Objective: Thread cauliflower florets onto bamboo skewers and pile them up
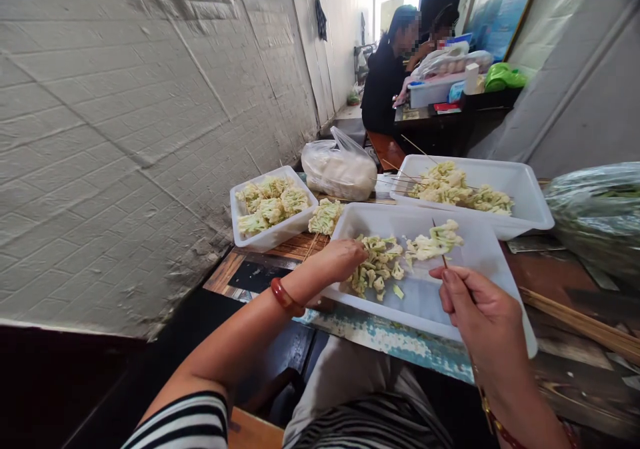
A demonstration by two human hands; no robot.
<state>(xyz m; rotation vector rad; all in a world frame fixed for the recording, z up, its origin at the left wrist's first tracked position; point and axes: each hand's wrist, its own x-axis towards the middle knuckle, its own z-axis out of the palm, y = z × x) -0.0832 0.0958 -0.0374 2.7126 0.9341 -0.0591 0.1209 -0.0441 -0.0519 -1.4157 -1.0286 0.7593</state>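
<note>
My right hand (483,312) is closed around a thin bamboo skewer (444,257) with cauliflower florets (434,241) threaded on its tip, held over a white plastic tray (440,302). My left hand (340,256) reaches over the tray's near-left rim, fingers curled down onto a pile of loose cauliflower pieces (377,266); whether it grips a piece is hidden. A red bangle sits on my left wrist.
A second white tray (525,199) behind holds skewered cauliflower, and a smaller tub (273,236) at left holds florets. A white plastic bag (340,166), a green-filled bag (600,212) and spare bamboo sticks (585,322) surround them. Two people sit at a far table (450,112). A wall runs along the left.
</note>
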